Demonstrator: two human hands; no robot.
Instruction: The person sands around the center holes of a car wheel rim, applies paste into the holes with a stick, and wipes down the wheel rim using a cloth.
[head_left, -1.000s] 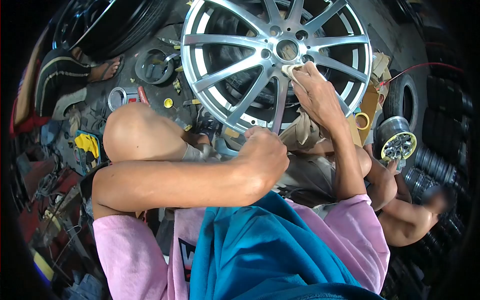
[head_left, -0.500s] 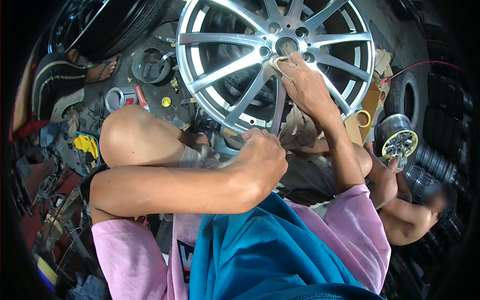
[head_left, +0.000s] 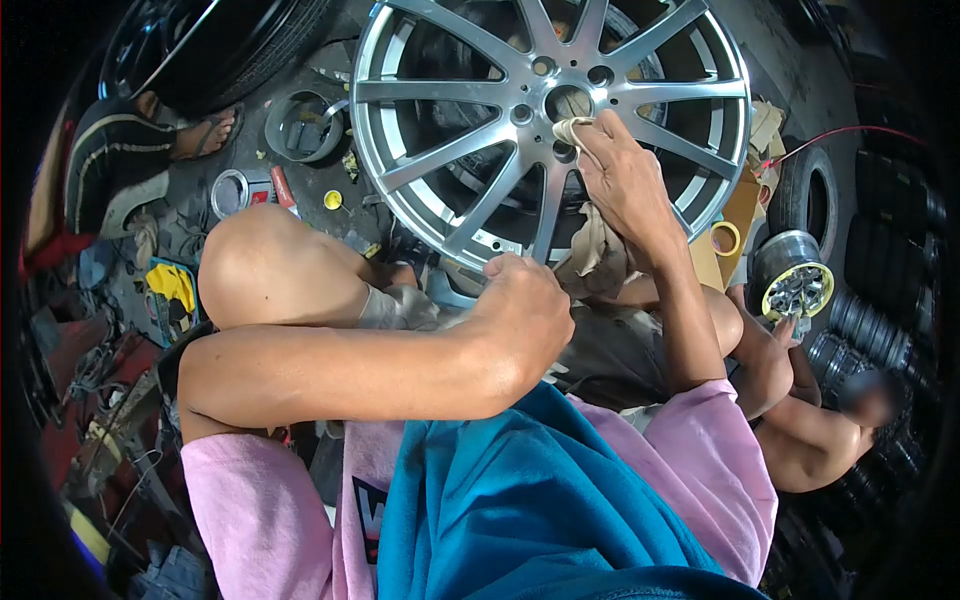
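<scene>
A silver multi-spoke alloy wheel (head_left: 449,155) stands before my knees, its face towards me. My right hand (head_left: 630,185) grips a beige cloth (head_left: 597,250) and presses part of it against the hub, just below the centre hole. The rest of the cloth hangs down over the lower spokes. At the wheel's bottom edge, my left hand (head_left: 520,308) is closed in a fist against the rim; its fingertips are hidden.
To the left lie an open tin (head_left: 230,194), a round container (head_left: 305,127) and a yellow cap (head_left: 333,200). Another person's foot (head_left: 205,135) is beyond them. At right, a co-worker (head_left: 815,440) handles a smaller wheel (head_left: 798,285) near a tyre (head_left: 808,200) and a tape roll (head_left: 725,237).
My right hand and the cloth have shifted slightly right and down at the hub. The wheel's face has tilted a little, its hub lower in view. My left hand has barely moved.
</scene>
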